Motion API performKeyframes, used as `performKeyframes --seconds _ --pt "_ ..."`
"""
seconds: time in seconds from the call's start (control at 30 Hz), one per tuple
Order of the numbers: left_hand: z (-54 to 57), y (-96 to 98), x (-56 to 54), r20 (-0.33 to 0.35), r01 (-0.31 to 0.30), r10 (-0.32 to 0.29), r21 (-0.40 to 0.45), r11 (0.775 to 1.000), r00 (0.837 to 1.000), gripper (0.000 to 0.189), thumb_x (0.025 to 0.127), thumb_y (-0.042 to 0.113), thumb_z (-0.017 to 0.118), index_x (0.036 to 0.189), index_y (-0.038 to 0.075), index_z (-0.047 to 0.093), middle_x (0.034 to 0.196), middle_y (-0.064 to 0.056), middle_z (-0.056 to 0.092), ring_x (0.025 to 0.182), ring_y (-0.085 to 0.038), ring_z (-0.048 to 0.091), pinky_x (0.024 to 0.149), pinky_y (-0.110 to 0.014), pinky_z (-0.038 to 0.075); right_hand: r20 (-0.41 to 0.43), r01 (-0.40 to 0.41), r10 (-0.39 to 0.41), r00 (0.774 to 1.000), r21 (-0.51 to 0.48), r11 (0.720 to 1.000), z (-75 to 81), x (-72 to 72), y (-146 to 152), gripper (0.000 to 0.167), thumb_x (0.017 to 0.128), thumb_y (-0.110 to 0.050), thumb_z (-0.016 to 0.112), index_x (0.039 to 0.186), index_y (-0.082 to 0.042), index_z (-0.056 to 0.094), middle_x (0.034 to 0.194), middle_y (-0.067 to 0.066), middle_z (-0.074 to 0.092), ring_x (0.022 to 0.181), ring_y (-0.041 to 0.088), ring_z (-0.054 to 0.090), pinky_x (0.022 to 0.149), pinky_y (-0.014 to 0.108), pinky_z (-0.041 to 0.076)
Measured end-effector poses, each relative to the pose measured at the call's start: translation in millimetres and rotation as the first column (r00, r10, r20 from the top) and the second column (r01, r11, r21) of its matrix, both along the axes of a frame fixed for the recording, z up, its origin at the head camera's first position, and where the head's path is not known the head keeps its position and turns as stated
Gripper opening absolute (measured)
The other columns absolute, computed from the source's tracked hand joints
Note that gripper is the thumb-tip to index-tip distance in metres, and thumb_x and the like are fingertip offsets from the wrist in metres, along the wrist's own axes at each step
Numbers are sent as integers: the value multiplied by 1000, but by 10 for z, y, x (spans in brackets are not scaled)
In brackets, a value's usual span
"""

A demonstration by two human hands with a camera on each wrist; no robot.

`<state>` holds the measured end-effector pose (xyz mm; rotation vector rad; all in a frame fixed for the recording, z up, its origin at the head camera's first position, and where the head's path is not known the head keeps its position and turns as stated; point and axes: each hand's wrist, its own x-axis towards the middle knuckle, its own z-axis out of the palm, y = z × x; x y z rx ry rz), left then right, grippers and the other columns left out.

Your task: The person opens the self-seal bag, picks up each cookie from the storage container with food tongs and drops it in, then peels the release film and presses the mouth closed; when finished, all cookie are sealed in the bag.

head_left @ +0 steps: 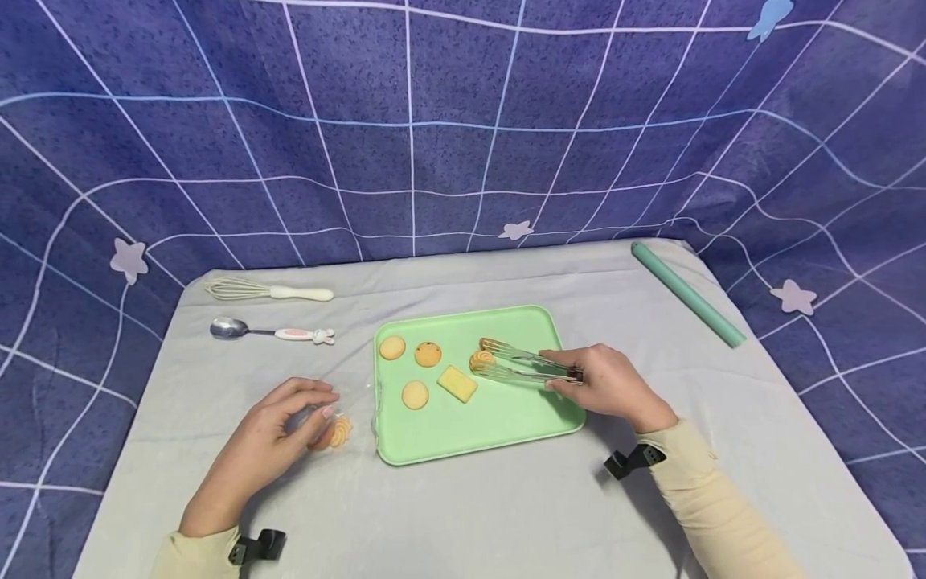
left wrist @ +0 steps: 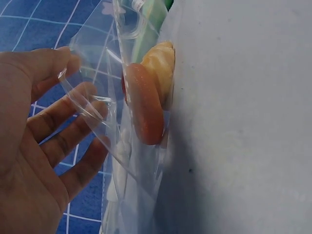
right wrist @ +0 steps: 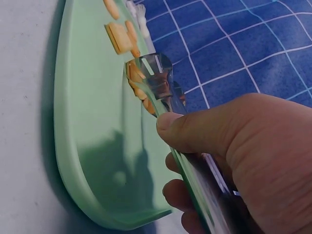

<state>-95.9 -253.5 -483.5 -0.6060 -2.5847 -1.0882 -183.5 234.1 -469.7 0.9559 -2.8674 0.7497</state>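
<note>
Metal tongs (right wrist: 196,178) in the right-hand grip (head_left: 611,382), ends around a swirled cookie (head_left: 481,361); clear bag (left wrist: 134,170) in the left-hand grip (head_left: 278,422).

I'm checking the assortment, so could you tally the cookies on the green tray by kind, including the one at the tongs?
Plain round cookies: 2
Spotted round cookie: 1
Rectangular cookie: 1
Swirled cookie: 1
Total: 5
</note>
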Motion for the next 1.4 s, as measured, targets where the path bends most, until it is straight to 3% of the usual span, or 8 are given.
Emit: performKeyframes --seconds 0.77,1.07,1.4 --pt "4 -12 26 -6 -8 8 2 1000 1000 23 90 4 78 108 17 76 115 7 65 110 -14 60 98 -10 35 7 7 -7 1000 -4 1000 20 24 19 48 86 -32 85 129 -15 72 55 -14 38 46 0 32 48 28 34" --pt "0 -17 27 -4 -4 4 9 1000 1000 20 90 3 77 108 12 76 116 5 65 110 -13 61 98 -10 35 -31 -13 13 999 8 1000 13 25 11 45 87 -29 84 128 -15 72 54 -15 38 47 1 33 47 28 35" --pt "16 -16 20 -2 -6 6 -1 1000 1000 21 90 3 77 109 12 76 117 5 65 111 -15 60 99 -10 34 9 9 -8 1000 -27 1000 8 33 50 46 88 -28 83 129 -13 71 57 -15 44 45 0 34 48 28 38"
